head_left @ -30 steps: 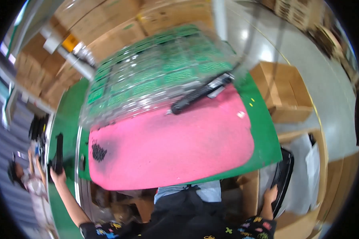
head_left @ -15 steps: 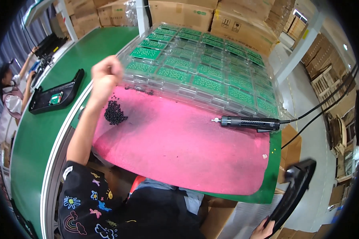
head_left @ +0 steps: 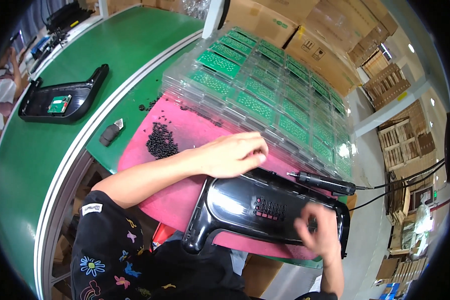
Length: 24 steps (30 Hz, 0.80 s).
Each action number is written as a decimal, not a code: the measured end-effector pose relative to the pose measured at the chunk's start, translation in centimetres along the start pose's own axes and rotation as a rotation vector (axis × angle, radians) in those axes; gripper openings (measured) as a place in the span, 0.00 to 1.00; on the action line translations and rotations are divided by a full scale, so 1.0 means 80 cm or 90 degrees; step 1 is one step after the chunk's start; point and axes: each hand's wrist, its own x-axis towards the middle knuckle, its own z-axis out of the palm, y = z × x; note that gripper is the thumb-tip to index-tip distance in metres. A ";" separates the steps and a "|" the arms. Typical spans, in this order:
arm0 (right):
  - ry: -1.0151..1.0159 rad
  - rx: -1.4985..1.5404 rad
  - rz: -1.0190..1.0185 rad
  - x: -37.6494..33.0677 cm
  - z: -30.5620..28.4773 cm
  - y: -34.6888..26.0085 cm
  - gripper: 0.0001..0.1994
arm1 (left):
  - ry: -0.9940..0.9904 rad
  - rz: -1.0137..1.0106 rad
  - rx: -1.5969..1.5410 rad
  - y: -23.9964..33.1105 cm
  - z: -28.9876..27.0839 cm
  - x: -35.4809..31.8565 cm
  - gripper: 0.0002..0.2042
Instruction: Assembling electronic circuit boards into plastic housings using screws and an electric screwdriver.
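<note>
A glossy black plastic housing with a small slotted grille lies on the pink mat. My left hand is at its far left edge, fingers curled in toward the thumb; what they hold, if anything, is hidden. Over the housing's right part is my right hand, slightly blurred, its thumb and fingers apart and nothing seen between them. Just beyond the housing rests a black electric screwdriver, its bit pointing left. A pile of small black screws sits left of my left hand.
Stacked clear trays of green circuit boards stand behind the mat. On the green belt at left lies another black housing with a small board inside. A dark grey object lies nearby. A person is at far left.
The black housing has come from the lower right onto the mat, and my right hand has let go of it. My left hand has come down from near the trays. The view has shifted.
</note>
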 end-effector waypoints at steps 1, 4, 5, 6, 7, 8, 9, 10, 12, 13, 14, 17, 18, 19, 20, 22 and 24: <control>0.077 0.011 -0.054 0.042 0.011 -0.004 0.12 | -0.042 -0.014 0.003 0.006 -0.005 -0.001 0.13; 0.116 0.034 -0.192 0.175 0.031 -0.022 0.13 | -0.009 0.016 0.132 -0.004 -0.004 -0.021 0.13; 0.126 -0.005 -0.223 0.206 0.034 -0.025 0.13 | -0.005 0.030 0.144 -0.001 -0.003 -0.019 0.12; 0.104 -0.073 -0.256 0.238 0.043 -0.025 0.11 | -0.011 0.018 0.179 0.003 -0.004 -0.020 0.12; 0.084 -0.148 -0.278 0.265 0.052 -0.021 0.10 | -0.025 0.031 0.183 0.001 0.001 -0.018 0.12; 0.087 -0.133 -0.258 0.290 0.066 -0.019 0.11 | -0.018 0.048 0.202 -0.006 0.009 -0.016 0.12; 0.086 -0.112 -0.246 0.315 0.083 -0.019 0.13 | -0.006 0.055 0.224 -0.013 0.014 -0.019 0.12; 0.087 -0.109 -0.249 0.334 0.096 -0.017 0.13 | 0.001 0.074 0.222 -0.014 0.014 -0.018 0.12; 0.102 -0.153 -0.190 0.363 0.120 -0.012 0.12 | -0.020 0.072 0.230 -0.013 0.011 -0.016 0.13; 0.103 -0.149 -0.192 0.370 0.133 -0.009 0.12 | -0.042 0.073 0.235 -0.013 0.009 -0.015 0.13; 0.097 -0.184 -0.163 0.375 0.145 -0.006 0.13 | -0.039 0.078 0.242 -0.015 0.011 -0.014 0.12; 0.017 -0.208 -0.091 0.385 0.151 -0.008 0.21 | -0.025 0.079 0.244 -0.016 0.006 -0.014 0.16; 0.040 -0.197 -0.122 0.384 0.156 -0.008 0.23 | -0.029 0.082 0.241 -0.016 0.005 -0.013 0.16; 0.063 -0.187 -0.152 0.381 0.158 -0.008 0.25 | 0.033 0.118 0.251 -0.017 0.003 -0.013 0.18; 0.109 -0.205 -0.192 0.377 0.157 -0.006 0.25 | 0.093 0.154 0.258 -0.017 0.002 -0.013 0.21; 0.162 -0.170 -0.209 0.372 0.138 -0.007 0.23 | 0.078 0.155 0.219 -0.004 -0.006 -0.013 0.22; 0.290 -0.101 -0.257 0.355 0.113 -0.007 0.19 | 0.090 0.172 0.163 0.004 -0.010 -0.012 0.22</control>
